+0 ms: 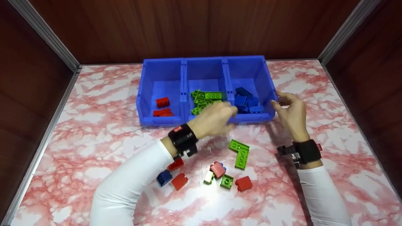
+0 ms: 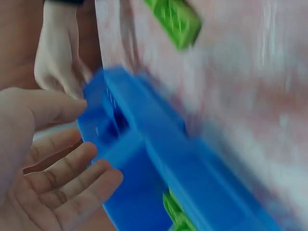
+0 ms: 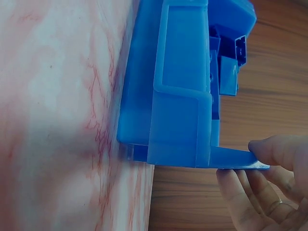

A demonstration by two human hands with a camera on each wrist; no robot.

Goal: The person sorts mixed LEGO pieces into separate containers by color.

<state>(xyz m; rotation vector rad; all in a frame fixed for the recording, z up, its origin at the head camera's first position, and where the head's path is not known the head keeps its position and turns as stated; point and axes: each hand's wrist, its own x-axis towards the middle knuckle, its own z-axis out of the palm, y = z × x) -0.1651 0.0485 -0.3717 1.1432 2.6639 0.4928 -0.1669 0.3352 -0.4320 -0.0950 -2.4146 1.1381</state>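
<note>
At the left side, a dark wooden wall [image 1: 28, 94] borders the marbled table [image 1: 94, 103]. Near the back wall [image 1: 220, 28] stands the blue bin [image 1: 161, 120], which has three compartments side by side. In the left compartment lie some red bricks [image 1: 162, 102]. In front of it, nearer to the person, there are a dark blue brick [image 1: 164, 178], a red brick [image 1: 179, 181] and a second red brick [image 1: 176, 164], which the black strap [image 1: 182, 138] of the left wrist partly covers.

The left hand [image 1: 213, 119] is over the front edge of the bin; it is released, with its fingers relaxed and spread. It stands before the middle compartment and hides a part of the green bricks [image 1: 201, 100] there. Nearer on the table lie, in order, a pale-topped green brick [image 1: 208, 177], a pinkish brick [image 1: 218, 169], a small green brick [image 1: 226, 181], two longer green bricks [image 1: 241, 158] which touch each other, and a third red brick [image 1: 244, 183].

In the right compartment the blue bricks [image 1: 241, 100] make a heap. The right hand [image 1: 292, 114] grasps the right side wall of the bin between thumb and fingers. Beyond it rises another wooden wall [image 1: 370, 78].
</note>
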